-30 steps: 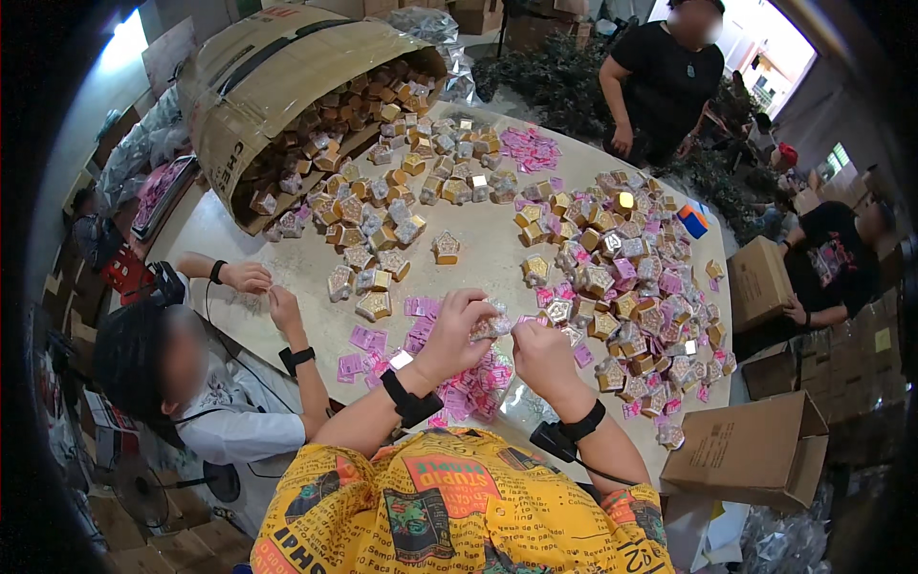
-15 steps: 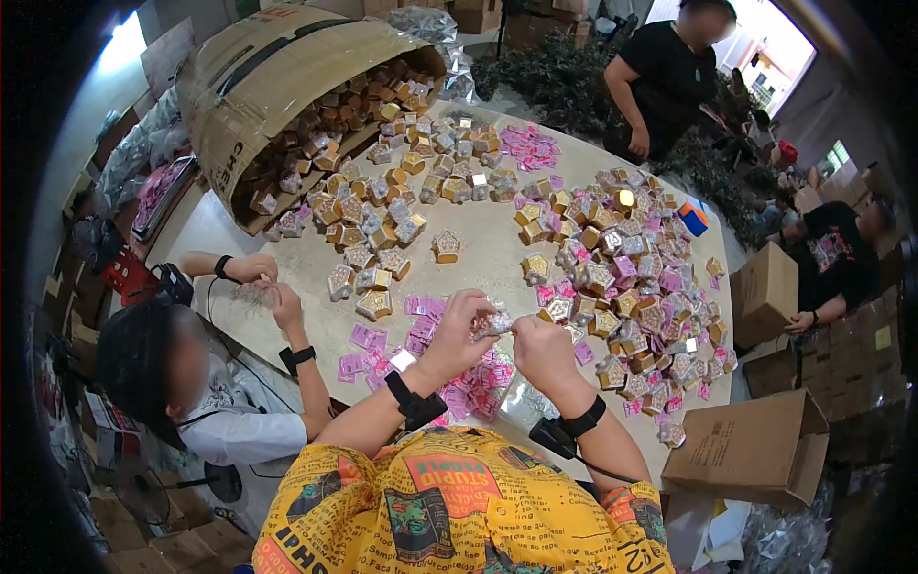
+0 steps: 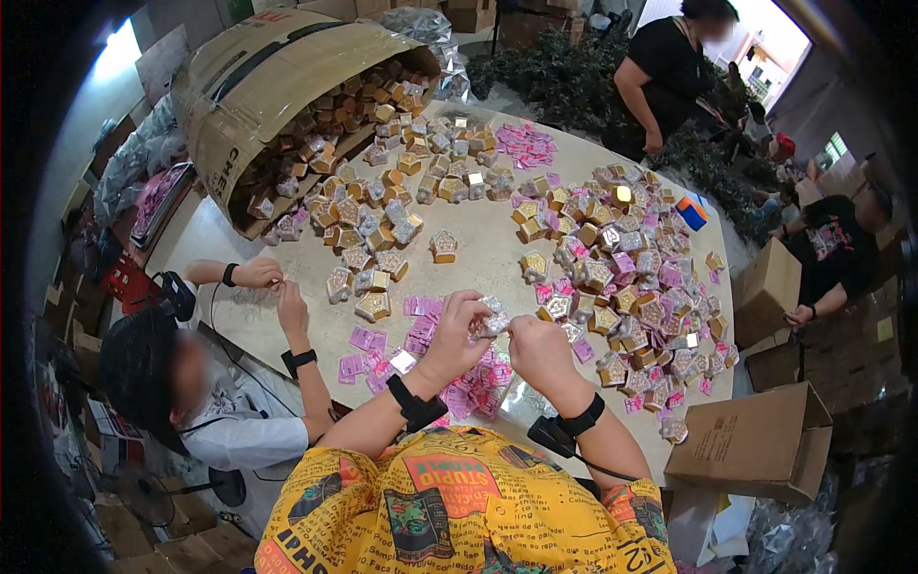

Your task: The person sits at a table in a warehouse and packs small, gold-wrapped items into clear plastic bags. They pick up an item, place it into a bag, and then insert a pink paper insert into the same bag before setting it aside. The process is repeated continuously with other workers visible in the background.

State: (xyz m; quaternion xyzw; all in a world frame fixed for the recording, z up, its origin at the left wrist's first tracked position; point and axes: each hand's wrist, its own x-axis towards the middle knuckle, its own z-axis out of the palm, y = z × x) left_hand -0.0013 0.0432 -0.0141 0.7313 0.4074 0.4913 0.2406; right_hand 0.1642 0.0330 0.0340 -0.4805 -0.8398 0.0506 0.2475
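Far left of frame: a co-worker's hands (image 3: 273,277) meet over the tabletop (image 3: 225,311); what they hold is too small to tell. Upper left: a tipped carton (image 3: 287,72) with many small boxes inside. Right of it, loose gold pentagonal boxes (image 3: 373,306), few with any pink near; judged as stock left to handle. Lower centre: pink slips (image 3: 368,338), plenty remaining. Centre: left hand (image 3: 459,335) grasps a clear-wrapped piece (image 3: 494,319) between thumb and fingers, raised above the slips. Right hand (image 3: 541,352) is curled, fingertips pinched at the piece's right edge; whether on wrap or slip, cannot tell. Judged: this piece is part-way. Right of centre: a large heap of wrapped boxes (image 3: 626,292), pink among them; probably the finished lot. Overall: much done, much outstanding.
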